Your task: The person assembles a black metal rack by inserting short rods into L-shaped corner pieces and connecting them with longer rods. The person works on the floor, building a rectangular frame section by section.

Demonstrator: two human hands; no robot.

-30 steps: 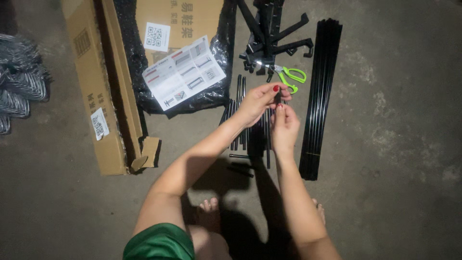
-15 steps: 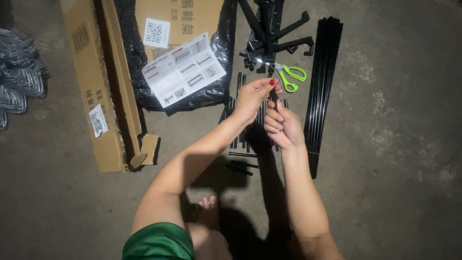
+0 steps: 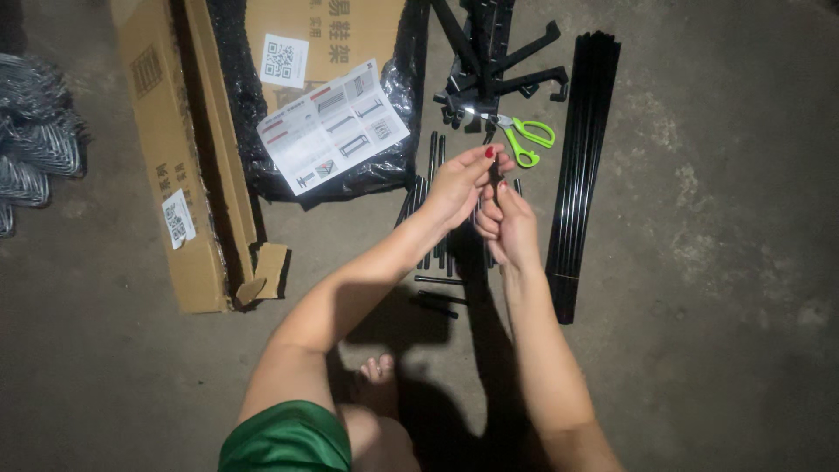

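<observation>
My left hand (image 3: 461,182) and my right hand (image 3: 505,225) meet above the concrete floor, both pinching a small black piece (image 3: 495,172) between the fingertips. Under them lie several short black rods (image 3: 433,205) on the floor. A long bundle of black tubes (image 3: 581,166) runs beside my right hand. Green-handled scissors (image 3: 523,138) lie just beyond my fingers.
A long cardboard box (image 3: 175,157) lies at the left, with black plastic wrap (image 3: 245,131) and a printed instruction sheet (image 3: 334,127) on it. Black plastic brackets (image 3: 494,61) are piled at the top. Grey wire coils (image 3: 35,140) sit at the far left. My bare foot (image 3: 377,371) is below.
My hands have stayed together on the small black piece; the right hand's fingers have shifted a little around it. Nothing on the floor has moved.
</observation>
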